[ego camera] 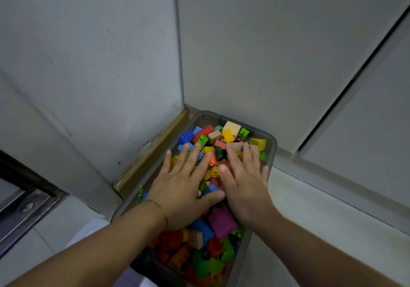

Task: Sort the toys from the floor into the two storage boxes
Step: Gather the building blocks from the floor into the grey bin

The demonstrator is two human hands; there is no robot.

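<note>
A grey translucent storage box (pixel 272 144) stands on the floor in the corner of two walls, heaped with many-coloured toy building bricks (pixel 221 222). My left hand (pixel 182 189) lies flat on the heap at the box's left side, fingers straight and spread. My right hand (pixel 244 184) lies flat beside it on the right, fingers straight, its thumb near the left thumb. Neither hand holds a brick. Yellow, blue and red bricks (pixel 228 135) show beyond the fingertips. Only one box is in view.
White walls (pixel 111 65) meet right behind the box, with a wooden skirting strip (pixel 155 151) along the left wall. A white cabinet door (pixel 366 120) stands to the right. A metal door track (pixel 26 207) lies at the left. Pale floor tiles (pixel 321 215) spread to the right.
</note>
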